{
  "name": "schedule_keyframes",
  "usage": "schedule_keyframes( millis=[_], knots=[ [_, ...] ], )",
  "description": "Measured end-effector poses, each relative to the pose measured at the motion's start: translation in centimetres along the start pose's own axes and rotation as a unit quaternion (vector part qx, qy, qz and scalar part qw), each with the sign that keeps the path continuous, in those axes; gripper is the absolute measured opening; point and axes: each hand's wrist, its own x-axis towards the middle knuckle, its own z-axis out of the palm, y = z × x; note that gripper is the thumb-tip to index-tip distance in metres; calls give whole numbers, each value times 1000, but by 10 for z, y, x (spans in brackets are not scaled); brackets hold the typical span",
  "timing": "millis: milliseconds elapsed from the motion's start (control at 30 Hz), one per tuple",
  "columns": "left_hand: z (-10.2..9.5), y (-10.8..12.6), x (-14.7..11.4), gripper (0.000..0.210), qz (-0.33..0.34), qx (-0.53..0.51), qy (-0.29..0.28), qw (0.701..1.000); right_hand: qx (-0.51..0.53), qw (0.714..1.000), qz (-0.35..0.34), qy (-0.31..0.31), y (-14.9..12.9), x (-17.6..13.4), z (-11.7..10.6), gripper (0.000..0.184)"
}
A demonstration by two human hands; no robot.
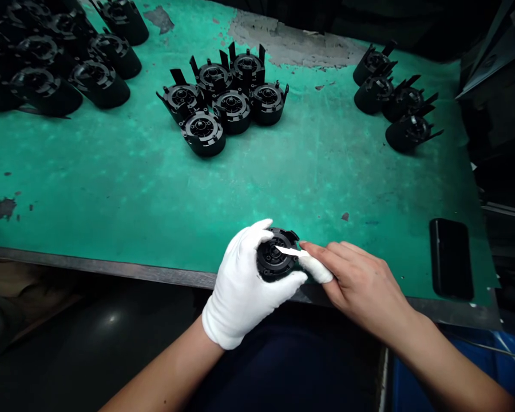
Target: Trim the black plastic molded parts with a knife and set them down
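My left hand (249,280), in a white glove, is wrapped round a black round plastic housing (269,260) at the table's front edge. The housing's ringed face is turned up toward me. My right hand (356,274) is bare except for a white cover on the thumb. It is closed on a knife with a pale pointed blade (286,250). The blade's tip lies over the middle of the housing's face; whether it touches there I cannot tell. The knife's handle is hidden within the right hand.
Several similar black housings (232,109) stand grouped on the green table (257,183). More housings (47,86) crowd the far left, and another group (407,129) is at the right. A black phone (451,258) lies near the right front edge. The table's surface is worn in patches.
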Motion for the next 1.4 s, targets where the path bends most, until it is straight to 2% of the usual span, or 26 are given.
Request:
schedule_keyframes(
  millis=[233, 467, 767, 1000, 1100, 1267, 1400],
  knots=[
    [0, 1, 2, 66, 4, 7, 5, 1000, -37, 999, -15, 20, 4, 0, -3, 38],
    [-1, 1, 3, 67, 10, 12, 8, 1000, -30, 999, -23, 25, 3, -1, -3, 35],
    [7, -2, 0, 65, 23, 22, 32, 999, -37, 998, 38, 28, -1, 12, 2, 35],
    [8, -2, 0, 66, 38, 18, 42, 998, 16, 1000, 17, 11, 0, 3, -5, 34],
    [8, -1, 0, 63, 37, 22, 45, 998, -6, 1000, 22, -2, -1, 0, -4, 33],
    [10, -3, -2, 65, 37, 31, 49, 998, -71, 995, 63, 19, -1, 8, -1, 35],
    [12, -4, -3, 66, 37, 28, 53, 997, -50, 996, 68, 20, 2, 9, -1, 34]
  ],
)
